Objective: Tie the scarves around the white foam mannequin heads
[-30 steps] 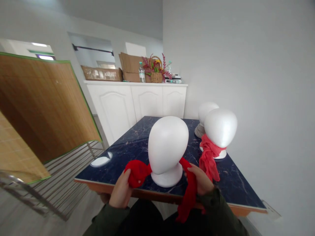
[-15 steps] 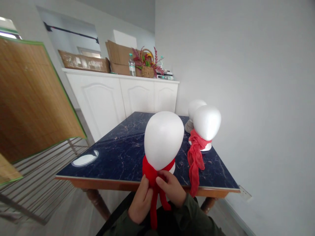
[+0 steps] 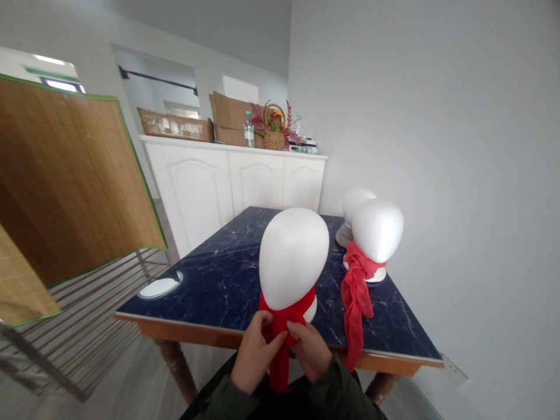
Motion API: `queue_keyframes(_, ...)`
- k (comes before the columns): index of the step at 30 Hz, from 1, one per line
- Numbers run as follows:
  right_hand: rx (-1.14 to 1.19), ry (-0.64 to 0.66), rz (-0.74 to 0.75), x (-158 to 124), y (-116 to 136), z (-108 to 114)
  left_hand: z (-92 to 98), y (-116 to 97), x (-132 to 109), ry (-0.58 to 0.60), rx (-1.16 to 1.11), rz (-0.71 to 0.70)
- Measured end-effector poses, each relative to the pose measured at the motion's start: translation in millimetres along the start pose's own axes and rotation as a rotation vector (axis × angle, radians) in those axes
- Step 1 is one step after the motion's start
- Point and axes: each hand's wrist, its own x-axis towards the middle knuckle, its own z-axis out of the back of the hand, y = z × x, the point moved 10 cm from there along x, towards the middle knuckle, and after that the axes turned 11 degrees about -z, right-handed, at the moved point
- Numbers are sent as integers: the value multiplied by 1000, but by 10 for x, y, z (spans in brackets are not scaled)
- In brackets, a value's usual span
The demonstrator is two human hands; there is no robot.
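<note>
A white foam mannequin head stands near the front edge of the dark blue marble table. A red scarf is wrapped round its neck, with the ends hanging down in front. My left hand and my right hand are both closed on the scarf where its ends cross just below the head. A second foam head to the right wears a lighter red scarf that hangs over the table edge.
A third foam head stands behind the second. White cabinets at the back carry cardboard boxes, a water bottle and a flower basket. A bamboo mat lies over a metal rack at the left. A white wall runs along the right.
A second ago my hands held the scarf's two ends apart on either side of the head. They have come together in front, crossing the ends at the neck.
</note>
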Motion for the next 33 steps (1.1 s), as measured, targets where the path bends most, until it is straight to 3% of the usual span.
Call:
queue_keyframes(5, 24, 137, -86, -50, -36, -40, -83, -140, 140, 151, 308, -73)
queue_keyframes(9, 31, 100, -119, -98, 3, 115, -62, -187, 232, 215, 306, -85)
queue_keyframes(12, 125, -8, -104, -113, 79, 417, 54, -219, 301, 111, 46, -51)
queue_keyframes(16, 273, -177, -38, -126, 177, 877, 17, 30, 285, -3, -560, 292)
queue_keyframes(19, -3, -343, 93, -152, 342, 1098, -66, 183, 195, -108, -910, 560)
queue_keyframes(21, -208, -452, 183, -164, 461, 1158, -114, 187, 125, -167, -1057, 662)
queue_keyframes(24, -318, -590, 295, -171, 611, 1207, -211, 105, -39, -249, -1202, 766)
queue_keyframes(27, -431, -715, 465, -252, 792, 1163, -343, -31, -210, -297, -1293, 786)
queue_keyframes(30, -751, -838, 826, -554, 933, 848, -502, -143, -309, -278, -1349, 739)
queue_keyframes(31, -868, -834, 969, -679, 906, 673, -570, -170, -329, -249, -1370, 731)
queue_keyframes(33, -1028, -692, 1160, -854, 727, 338, -693, -212, -343, -191, -1416, 720)
